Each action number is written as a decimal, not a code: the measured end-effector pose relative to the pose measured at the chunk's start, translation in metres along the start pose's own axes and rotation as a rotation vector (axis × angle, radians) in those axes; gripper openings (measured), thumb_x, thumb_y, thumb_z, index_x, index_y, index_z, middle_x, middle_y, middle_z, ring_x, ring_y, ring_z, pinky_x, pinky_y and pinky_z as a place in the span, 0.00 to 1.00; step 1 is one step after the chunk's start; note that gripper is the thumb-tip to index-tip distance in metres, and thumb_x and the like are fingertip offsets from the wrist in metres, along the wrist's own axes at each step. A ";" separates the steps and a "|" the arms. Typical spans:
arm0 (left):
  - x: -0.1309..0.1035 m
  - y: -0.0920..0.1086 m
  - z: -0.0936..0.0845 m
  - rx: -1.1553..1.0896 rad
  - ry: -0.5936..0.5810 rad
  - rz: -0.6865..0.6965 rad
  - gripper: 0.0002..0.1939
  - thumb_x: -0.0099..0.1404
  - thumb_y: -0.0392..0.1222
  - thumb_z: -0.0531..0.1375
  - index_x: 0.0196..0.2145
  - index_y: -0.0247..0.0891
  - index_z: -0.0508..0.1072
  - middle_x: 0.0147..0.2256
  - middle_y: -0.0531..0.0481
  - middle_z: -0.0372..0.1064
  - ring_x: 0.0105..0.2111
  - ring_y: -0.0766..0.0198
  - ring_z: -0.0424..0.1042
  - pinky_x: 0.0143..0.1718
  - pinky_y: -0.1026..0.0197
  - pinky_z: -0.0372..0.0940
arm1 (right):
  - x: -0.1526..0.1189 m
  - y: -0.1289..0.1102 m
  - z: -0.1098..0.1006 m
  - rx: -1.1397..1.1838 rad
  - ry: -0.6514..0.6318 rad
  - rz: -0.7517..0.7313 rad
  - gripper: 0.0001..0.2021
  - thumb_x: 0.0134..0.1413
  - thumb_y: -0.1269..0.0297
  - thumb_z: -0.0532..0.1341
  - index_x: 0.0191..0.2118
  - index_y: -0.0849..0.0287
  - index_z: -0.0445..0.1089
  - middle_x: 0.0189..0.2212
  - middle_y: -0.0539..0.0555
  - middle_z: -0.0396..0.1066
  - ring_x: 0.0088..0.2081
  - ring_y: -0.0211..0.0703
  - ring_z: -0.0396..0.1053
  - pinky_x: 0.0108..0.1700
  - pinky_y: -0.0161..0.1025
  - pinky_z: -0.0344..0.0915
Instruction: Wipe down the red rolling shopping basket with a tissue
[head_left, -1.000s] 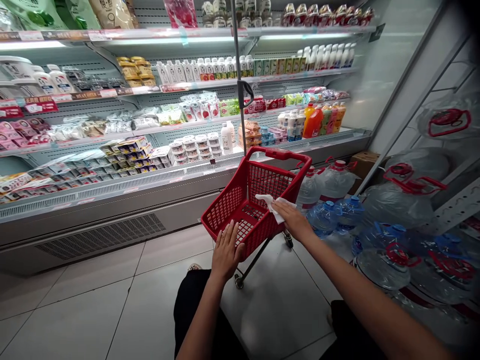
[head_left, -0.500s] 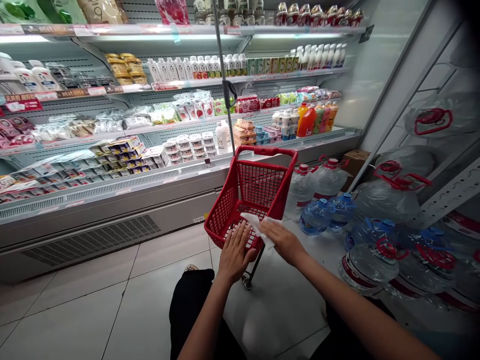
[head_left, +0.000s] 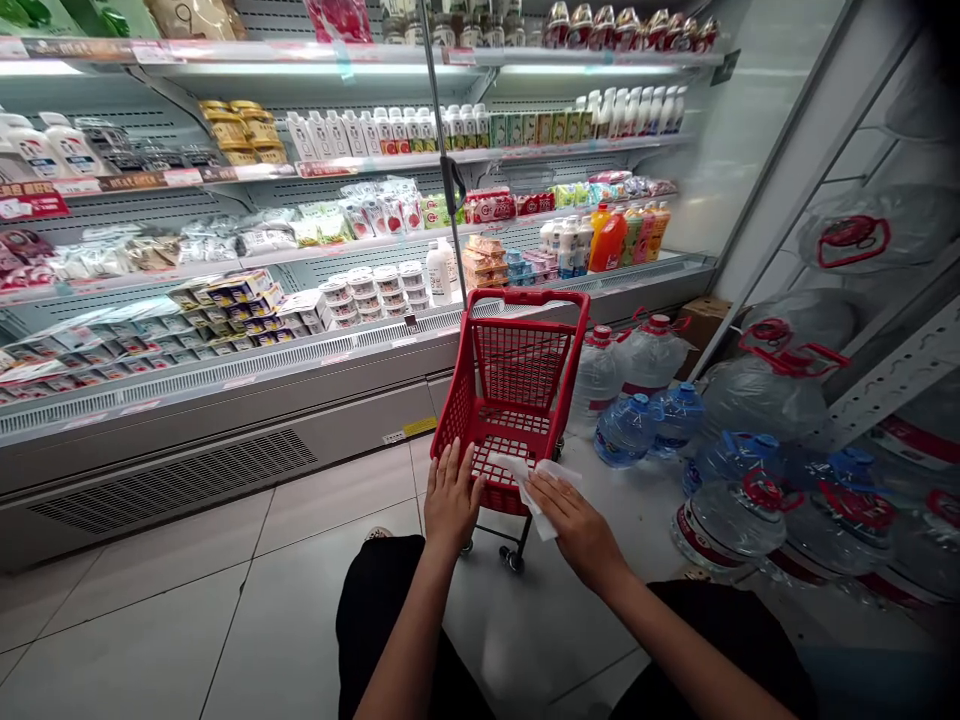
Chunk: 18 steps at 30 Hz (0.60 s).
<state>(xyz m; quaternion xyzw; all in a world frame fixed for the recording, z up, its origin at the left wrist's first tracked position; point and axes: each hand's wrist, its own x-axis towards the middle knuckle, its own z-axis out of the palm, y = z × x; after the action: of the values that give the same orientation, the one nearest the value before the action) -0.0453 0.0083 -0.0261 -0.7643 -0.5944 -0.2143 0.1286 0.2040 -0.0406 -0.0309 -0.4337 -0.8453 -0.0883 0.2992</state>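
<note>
"Where's the red plastic shopping cart (head_left: 519, 362)?"

"Right in front of the person, upright on the pale tiled floor (head_left: 300, 610), its near rim at the hands!"

"And the left hand (head_left: 451, 500)?"

"Palm down at the cart's near left corner, fingers slightly spread, thumb out to the side. Whether it presses the rim, I can't tell."

"Over to the right hand (head_left: 581, 532)!"

"It's got a thin white sheet (head_left: 516, 466), fingers close together on top, at the near right of the basket. The thumb's hidden, so I can't tell how it grips. One end of the sheet pokes out over the basket, another hangs below the fingers."

"What's around them?"

"Behind the cart, a long grey refrigerated display case (head_left: 225, 402), its shelves packed. Off to the right, clear plastic water bottles with red handles (head_left: 654, 358), blue-capped plastic bottles (head_left: 627, 434) just beside them!"
</note>
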 end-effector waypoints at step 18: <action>0.004 0.022 -0.012 -0.069 0.028 0.078 0.23 0.78 0.45 0.47 0.65 0.43 0.67 0.66 0.48 0.65 0.67 0.57 0.63 0.72 0.46 0.50 | 0.025 0.022 0.031 -0.207 -0.056 -0.139 0.42 0.60 0.81 0.48 0.77 0.56 0.34 0.74 0.51 0.50 0.74 0.41 0.47 0.73 0.49 0.51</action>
<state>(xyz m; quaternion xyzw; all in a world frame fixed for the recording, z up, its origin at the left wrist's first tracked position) -0.0248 0.0007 -0.0127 -0.7878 -0.5547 -0.2401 0.1187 0.1965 0.0023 -0.0433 -0.4048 -0.8679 -0.1833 0.2222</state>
